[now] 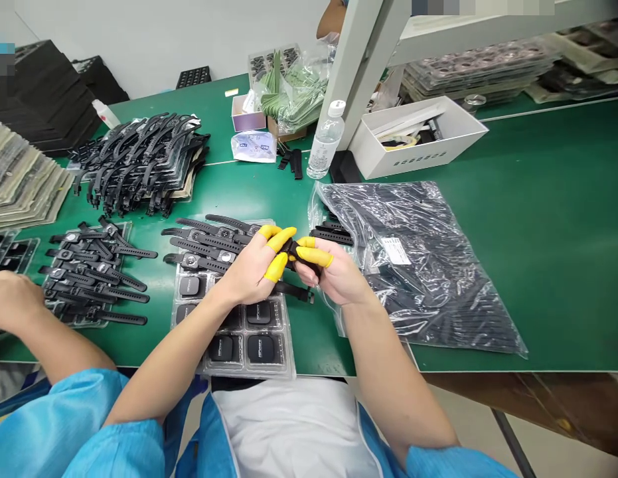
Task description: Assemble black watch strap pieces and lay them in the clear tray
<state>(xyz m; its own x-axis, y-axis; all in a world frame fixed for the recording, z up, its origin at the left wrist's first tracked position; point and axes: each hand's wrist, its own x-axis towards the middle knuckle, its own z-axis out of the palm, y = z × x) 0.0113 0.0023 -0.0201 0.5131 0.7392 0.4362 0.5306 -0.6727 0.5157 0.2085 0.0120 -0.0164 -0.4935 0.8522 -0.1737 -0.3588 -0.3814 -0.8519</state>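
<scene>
My left hand point(253, 265), with yellow finger cots, pinches a small black smartwatch point(290, 248) over the middle of the table. From the other side my right hand point(336, 271), also in finger cots, grips a black watch strap point(309, 264) at the watch. How strap and watch body join is hidden by the fingers. Beneath my left hand lies a clear plastic tray point(289, 352). Strapped watches point(204, 242) cover its far part, and square black watch bodies point(261, 348) sit in its nearer pockets. Beside my right hand is a clear bag point(438, 265) full of black straps.
Another person's hand point(14, 302) rests at the left, by a tray of strapped watches point(97, 272). Behind stand stacked watch trays point(144, 159). A water bottle point(326, 143), a white box point(418, 139), a tissue pack point(253, 146) and a metal post point(363, 60) stand farther back.
</scene>
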